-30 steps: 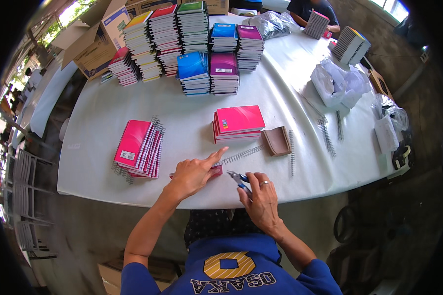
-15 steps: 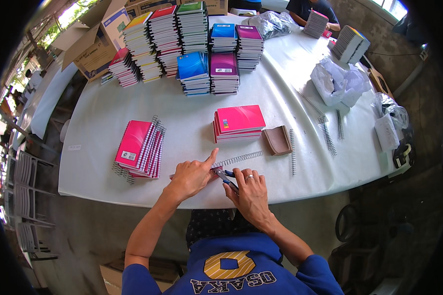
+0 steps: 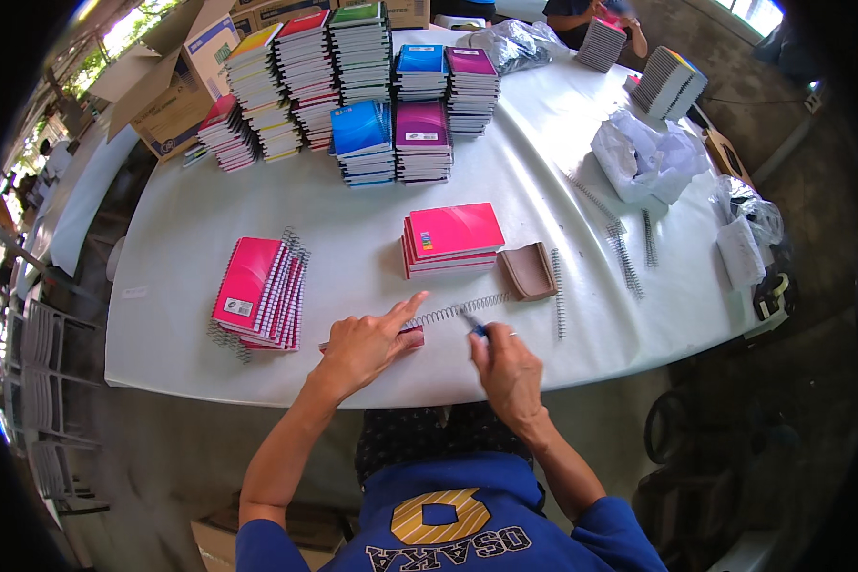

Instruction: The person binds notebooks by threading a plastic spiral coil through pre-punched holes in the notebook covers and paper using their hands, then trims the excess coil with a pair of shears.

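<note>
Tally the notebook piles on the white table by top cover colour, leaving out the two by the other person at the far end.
Pink piles: 2
Blue piles: 2
Purple piles: 2
Red piles: 2
Green pile: 1
Yellow-orange pile: 1
Total: 10

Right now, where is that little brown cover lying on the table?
In the head view, the brown cover lies right of centre on the white table, just right of the small pink notebook stack.

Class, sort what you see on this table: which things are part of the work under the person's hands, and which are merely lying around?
In use:
left hand
right hand
wire spiral
blue-handled tool
pink notebook under the left hand

Lying about:
tall notebook stacks
loose spirals
brown cover
crumpled plastic bag
cardboard box
</note>
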